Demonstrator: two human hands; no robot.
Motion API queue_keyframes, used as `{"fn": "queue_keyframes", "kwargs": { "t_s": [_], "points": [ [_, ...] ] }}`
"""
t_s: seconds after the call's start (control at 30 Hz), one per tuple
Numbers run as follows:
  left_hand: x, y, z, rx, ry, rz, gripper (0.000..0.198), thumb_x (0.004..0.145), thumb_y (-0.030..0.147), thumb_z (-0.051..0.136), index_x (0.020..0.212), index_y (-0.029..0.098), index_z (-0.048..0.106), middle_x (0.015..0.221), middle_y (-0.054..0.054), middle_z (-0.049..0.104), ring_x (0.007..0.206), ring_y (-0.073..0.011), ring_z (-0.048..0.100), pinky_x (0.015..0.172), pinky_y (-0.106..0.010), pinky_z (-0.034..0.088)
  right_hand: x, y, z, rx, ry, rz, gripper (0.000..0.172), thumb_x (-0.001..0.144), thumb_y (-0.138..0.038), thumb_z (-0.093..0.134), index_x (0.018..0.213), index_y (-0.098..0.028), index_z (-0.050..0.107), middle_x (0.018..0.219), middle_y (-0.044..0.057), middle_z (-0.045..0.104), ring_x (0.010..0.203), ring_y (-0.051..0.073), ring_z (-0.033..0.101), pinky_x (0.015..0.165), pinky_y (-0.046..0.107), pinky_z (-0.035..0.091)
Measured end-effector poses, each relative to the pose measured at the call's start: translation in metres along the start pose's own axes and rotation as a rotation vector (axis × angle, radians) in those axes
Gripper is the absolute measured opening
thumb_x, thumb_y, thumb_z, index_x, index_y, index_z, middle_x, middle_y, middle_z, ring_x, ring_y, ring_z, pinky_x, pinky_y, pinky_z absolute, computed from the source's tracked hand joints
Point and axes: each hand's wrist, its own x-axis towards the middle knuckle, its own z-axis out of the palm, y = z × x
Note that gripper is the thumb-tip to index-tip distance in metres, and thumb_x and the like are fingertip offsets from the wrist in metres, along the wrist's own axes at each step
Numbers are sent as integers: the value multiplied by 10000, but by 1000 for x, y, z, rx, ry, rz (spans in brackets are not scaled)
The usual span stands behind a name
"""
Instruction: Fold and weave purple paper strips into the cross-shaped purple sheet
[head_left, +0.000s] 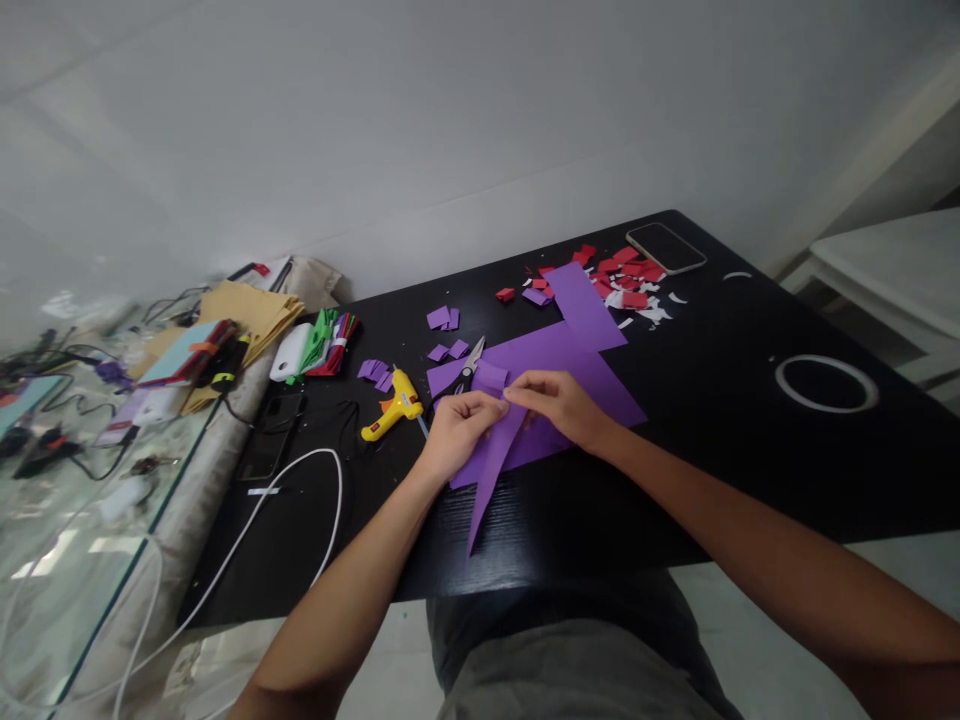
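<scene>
Between my two hands is a long purple paper strip [491, 475], its narrow end hanging toward the table's front edge. My left hand [466, 425] pinches it near the top, thumb and fingers pressed together. Close beside it, my right hand [559, 400] also pinches the paper, and the fingertips of both hands nearly meet. Under them lies a large purple sheet [600, 385]. Scissors [469, 370] with dark handles rest on its left part, blades pointing away. A yellow glue gun [397, 405] lies left of my left hand.
Small purple pieces [444, 318] lie behind the glue gun. A purple rectangle [585, 305] overlaps red and white scraps [630, 275] near a phone [666, 247]. A white ring [826, 384] lies right. At left are bundled craft sticks [330, 342], a white cable [337, 480] and a cluttered glass surface [82, 560].
</scene>
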Motion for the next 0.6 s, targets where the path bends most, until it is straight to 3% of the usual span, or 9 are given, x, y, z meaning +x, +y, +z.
{"fn": "queue_keyframes", "kwargs": {
  "t_s": [0.17, 0.33, 0.4, 0.47, 0.6],
  "points": [
    [-1, 4, 0, -81, -117, -117, 293, 787, 438, 796, 780, 150, 740, 626, -26, 707, 527, -136, 625, 534, -233, 478, 2, 1, -2, -44, 101, -42, 294, 748, -488, 784, 731, -205, 706, 669, -9, 654, 573, 143, 579, 582, 292, 495],
    [9, 16, -29, -27, -259, -256, 343, 753, 436, 845, 751, 111, 735, 723, -92, 759, 564, -139, 692, 573, -234, 564, 15, 2, -25, 49, 371, -77, 322, 740, -506, 803, 713, -214, 670, 679, 4, 621, 603, 159, 574, 608, 318, 511],
    [16, 19, -44, -5, -199, -240, 357, 715, 427, 873, 738, 99, 734, 703, -94, 748, 533, -129, 676, 547, -226, 563, 21, 3, -33, 103, 452, -79, 332, 722, -515, 811, 726, -220, 657, 695, 12, 626, 627, 180, 602, 634, 345, 543],
    [22, 20, -56, -37, -55, -196, 372, 665, 411, 899, 715, 93, 713, 637, -73, 711, 507, -124, 657, 504, -211, 539, 24, 4, -36, 144, 478, -67, 330, 706, -503, 814, 707, -222, 641, 689, 15, 623, 628, 188, 614, 649, 362, 563],
    [28, 20, -62, -239, 291, 0, 348, 670, 382, 868, 678, 136, 622, 560, 23, 610, 434, -57, 531, 430, -162, 430, 22, 3, -34, 178, 371, -41, 304, 718, -441, 786, 646, -214, 596, 661, 7, 581, 627, 179, 620, 660, 358, 577]
  ]
}}
